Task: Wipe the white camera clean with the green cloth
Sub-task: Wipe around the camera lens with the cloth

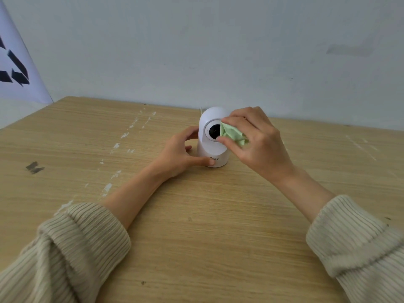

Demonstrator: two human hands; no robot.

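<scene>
The white camera, a rounded dome with a black lens facing me, stands upright near the far edge of the wooden table. My left hand grips its base from the left, thumb across the front and fingers curled behind. My right hand holds the bunched green cloth between thumb and fingers and presses it against the right side of the lens ring. Part of the camera's right side is hidden behind that hand.
A grey wall rises right behind the table. A white sheet with black marks leans at the far left. White paint smears and a dark stain mark the tabletop.
</scene>
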